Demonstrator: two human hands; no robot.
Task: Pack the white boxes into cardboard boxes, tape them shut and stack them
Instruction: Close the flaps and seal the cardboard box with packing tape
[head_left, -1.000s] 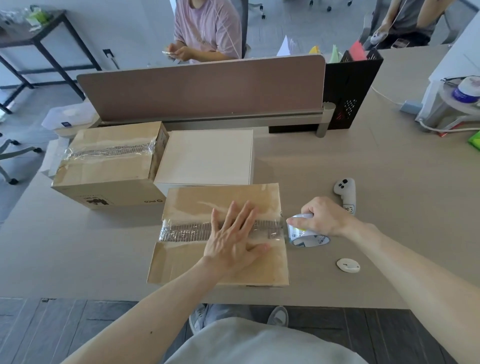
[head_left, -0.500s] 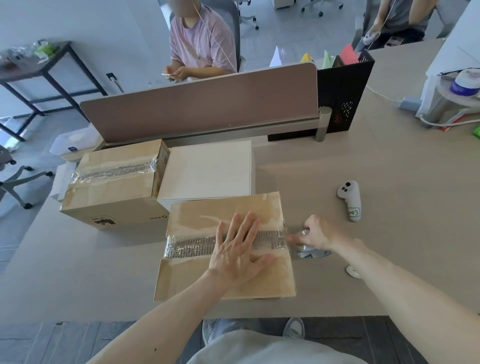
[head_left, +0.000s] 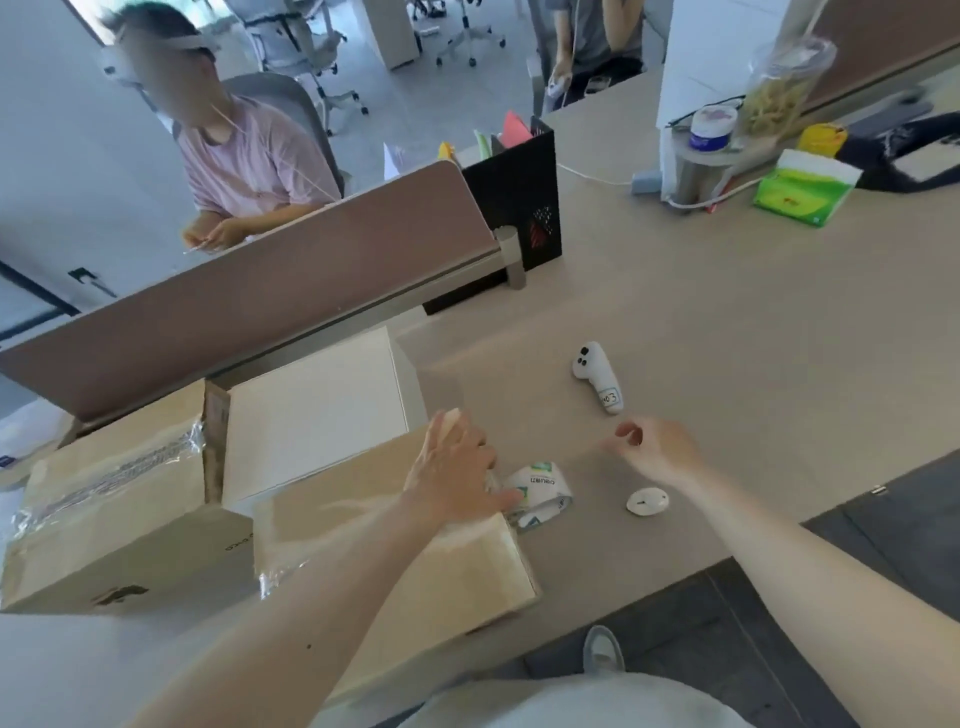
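I was at the taping step. My left hand (head_left: 452, 467) lay flat, fingers straight and together, pressing the right end of the near box (head_left: 483, 571). The tape roll (head_left: 540, 491) lay on the counter (head_left: 727, 364) just beside that end. My right hand (head_left: 654, 447) hovered near it, fingers loosely curled, holding nothing. Next, I judged, I had to free the strip from the roll, smooth it down, then stack this box on the taped box (head_left: 114, 493).

beige desk (head_left: 727, 322) — cardboard boxes (head_left: 119, 519), white box (head_left: 311, 415), tape roll (head_left: 543, 488), controller (head_left: 597, 376)
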